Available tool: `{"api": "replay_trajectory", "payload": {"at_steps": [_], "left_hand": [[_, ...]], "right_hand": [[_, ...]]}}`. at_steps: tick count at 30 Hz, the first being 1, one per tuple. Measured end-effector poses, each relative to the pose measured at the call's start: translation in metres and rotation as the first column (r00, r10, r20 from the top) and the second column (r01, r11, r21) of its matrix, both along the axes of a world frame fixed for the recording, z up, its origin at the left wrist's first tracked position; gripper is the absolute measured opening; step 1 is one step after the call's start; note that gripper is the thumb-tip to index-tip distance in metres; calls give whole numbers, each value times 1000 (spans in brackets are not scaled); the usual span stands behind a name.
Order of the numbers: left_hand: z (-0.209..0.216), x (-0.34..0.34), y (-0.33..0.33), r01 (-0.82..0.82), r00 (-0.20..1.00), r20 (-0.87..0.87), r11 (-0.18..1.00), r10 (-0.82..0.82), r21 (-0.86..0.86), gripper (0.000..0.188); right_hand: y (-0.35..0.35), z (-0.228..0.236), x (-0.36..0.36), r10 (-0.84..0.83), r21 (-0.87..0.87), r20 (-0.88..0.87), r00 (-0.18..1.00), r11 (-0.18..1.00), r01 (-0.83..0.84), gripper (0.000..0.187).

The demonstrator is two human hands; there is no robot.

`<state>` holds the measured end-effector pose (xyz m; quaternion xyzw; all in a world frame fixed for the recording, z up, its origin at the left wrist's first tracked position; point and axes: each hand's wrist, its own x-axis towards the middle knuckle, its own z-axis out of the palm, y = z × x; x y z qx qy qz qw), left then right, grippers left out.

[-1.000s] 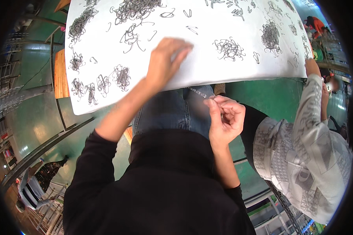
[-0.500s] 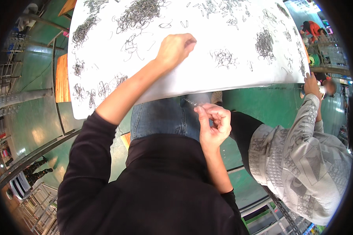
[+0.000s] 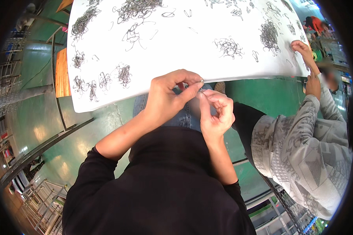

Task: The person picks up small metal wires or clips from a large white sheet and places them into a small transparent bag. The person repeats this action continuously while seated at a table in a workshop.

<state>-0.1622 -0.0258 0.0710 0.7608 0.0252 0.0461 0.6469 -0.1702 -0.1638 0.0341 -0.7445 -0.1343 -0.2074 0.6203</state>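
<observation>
At twelve o'clock, left hand: your thumb and forefinger are pinched together.
Right hand, two o'clock: your fingertips pinch too, meeting the left.
Small grey piece, one o'clock: between both fingertips, mostly hidden; whether it's finished, you cannot tell.
Bent-wire heaps, eleven to two o'clock: plenty remains on the white tabletop.
</observation>
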Motion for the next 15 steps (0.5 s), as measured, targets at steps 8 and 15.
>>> {"api": "replay_trajectory", "payload": {"at_steps": [8,15], "left_hand": [[-13,-12,3,-9,982,187,997,-5,73,12],[-26,-17,16,2,970,244,997,-21,78,13]], "right_hand": [[-1,-10,-7,22,-112,-28,999,993,-25,21],[-3,1,78,59,-346,-235,970,928,-140,7]]}}
